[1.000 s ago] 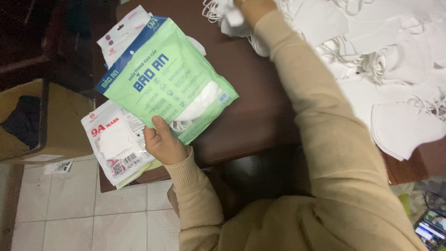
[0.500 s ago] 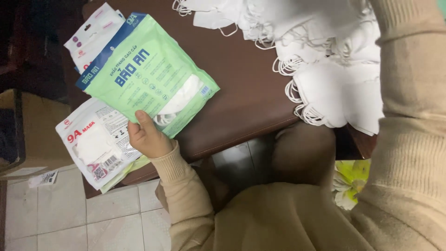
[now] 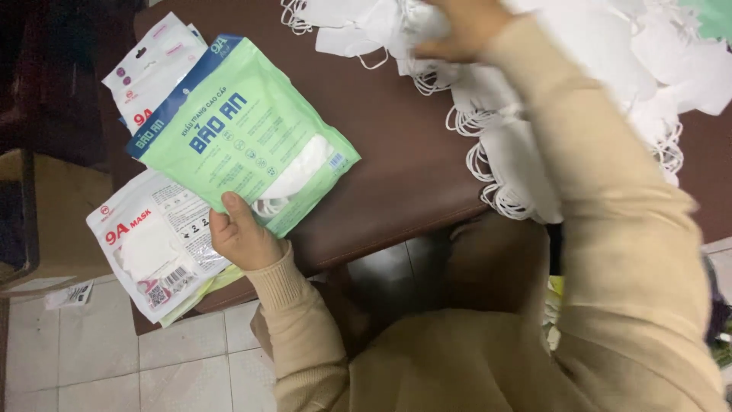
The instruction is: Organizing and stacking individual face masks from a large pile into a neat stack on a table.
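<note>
A green mask pouch (image 3: 244,137) with a blue strip along its top and a clear window is held flat on the dark brown table (image 3: 396,175), near its left front corner. Its lower edge is pinched by the left hand (image 3: 242,238), the thumb laid on the front of the pouch and the fingers curled shut beneath it. Under the pouch lie white mask packets: one (image 3: 152,252) sticks out over the table's front edge just beside the left hand, another (image 3: 149,76) shows above the pouch's top. Farther right, at the table's back, the right hand (image 3: 465,27) is closed around white masks at the top of a loose pile of white face masks (image 3: 534,130); it is blurred, so the grip's tightness cannot be told. Pale floor tiles (image 3: 91,358) are seen below.
</note>
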